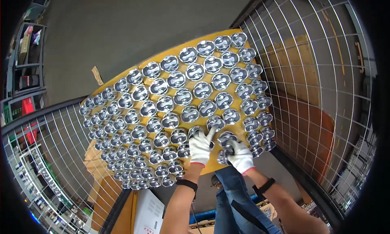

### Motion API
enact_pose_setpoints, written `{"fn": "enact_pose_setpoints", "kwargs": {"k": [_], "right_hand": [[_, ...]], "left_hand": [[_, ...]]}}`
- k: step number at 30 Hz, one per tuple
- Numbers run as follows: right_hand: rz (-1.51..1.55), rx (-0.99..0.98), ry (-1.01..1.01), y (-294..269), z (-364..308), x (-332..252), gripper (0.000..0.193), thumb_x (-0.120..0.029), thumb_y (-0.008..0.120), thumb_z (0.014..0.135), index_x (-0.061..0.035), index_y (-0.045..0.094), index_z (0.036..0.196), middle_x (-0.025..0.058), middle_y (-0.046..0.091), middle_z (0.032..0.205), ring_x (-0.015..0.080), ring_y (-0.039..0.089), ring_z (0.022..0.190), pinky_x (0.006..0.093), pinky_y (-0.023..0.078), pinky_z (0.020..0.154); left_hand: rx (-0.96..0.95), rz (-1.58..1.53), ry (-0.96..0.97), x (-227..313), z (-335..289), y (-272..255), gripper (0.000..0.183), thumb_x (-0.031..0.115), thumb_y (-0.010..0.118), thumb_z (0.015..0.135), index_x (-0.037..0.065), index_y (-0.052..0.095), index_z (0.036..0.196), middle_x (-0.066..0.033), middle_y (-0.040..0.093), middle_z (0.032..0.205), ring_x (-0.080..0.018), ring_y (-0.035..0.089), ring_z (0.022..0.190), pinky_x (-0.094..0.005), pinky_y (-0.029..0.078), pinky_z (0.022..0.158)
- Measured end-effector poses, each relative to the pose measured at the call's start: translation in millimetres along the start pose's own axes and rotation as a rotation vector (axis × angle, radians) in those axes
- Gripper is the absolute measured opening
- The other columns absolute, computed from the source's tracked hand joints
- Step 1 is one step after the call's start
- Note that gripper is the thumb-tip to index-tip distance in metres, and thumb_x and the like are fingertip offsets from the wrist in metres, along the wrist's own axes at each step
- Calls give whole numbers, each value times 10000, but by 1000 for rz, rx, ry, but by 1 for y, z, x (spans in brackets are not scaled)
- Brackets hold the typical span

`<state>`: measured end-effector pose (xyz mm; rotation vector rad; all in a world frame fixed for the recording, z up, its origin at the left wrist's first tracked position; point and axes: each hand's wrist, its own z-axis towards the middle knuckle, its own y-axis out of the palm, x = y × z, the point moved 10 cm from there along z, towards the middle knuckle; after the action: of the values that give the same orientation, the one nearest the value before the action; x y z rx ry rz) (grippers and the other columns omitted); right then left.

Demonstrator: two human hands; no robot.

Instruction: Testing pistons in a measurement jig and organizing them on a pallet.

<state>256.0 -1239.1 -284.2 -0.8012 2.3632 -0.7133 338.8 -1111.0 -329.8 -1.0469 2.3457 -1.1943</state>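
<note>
Rows of silvery metal pistons (203,90) stand on a yellow-brown board (239,132), their hollow undersides with dark recesses facing up. My left hand (200,148), in a white glove with a red cuff, is at the near edge. Its fingers curl over one piston (195,131), while a digit stretches toward the piston (215,122) beside it. My right hand (240,156), gloved alike, grips a piston (224,157) at the board's near edge. Just beyond it stands another piston (227,139), close to the right fingertips. The gloves partly cover the pistons under them.
Wire mesh panels with dark frames flank the board on the left (61,140) and right (300,71). A grey floor (142,19) lies beyond. Below left stands a white box (147,211). My legs in blue jeans (233,197) are close to the near edge.
</note>
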Motion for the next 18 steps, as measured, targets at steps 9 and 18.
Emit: {"fn": "enact_pose_setpoints", "kwargs": {"k": [9, 18], "right_hand": [[335, 248, 111, -42, -63, 65, 522, -118, 786, 701, -122, 644, 1203, 149, 670, 1104, 298, 659, 1042, 382, 529, 936], [599, 169, 107, -31, -106, 109, 529, -55, 775, 699, -91, 641, 1210, 119, 661, 1082, 216, 661, 1005, 331, 525, 896]], "left_hand": [[55, -501, -474, 14, 14, -9, 582, 278, 757, 768, 353, 541, 1303, -135, 590, 985, -284, 660, 843, -417, 535, 674], [50, -699, -448, 17, -60, -31, 364, 225, 768, 726, 175, 652, 1067, -156, 616, 965, -336, 664, 874, -456, 545, 749]]}}
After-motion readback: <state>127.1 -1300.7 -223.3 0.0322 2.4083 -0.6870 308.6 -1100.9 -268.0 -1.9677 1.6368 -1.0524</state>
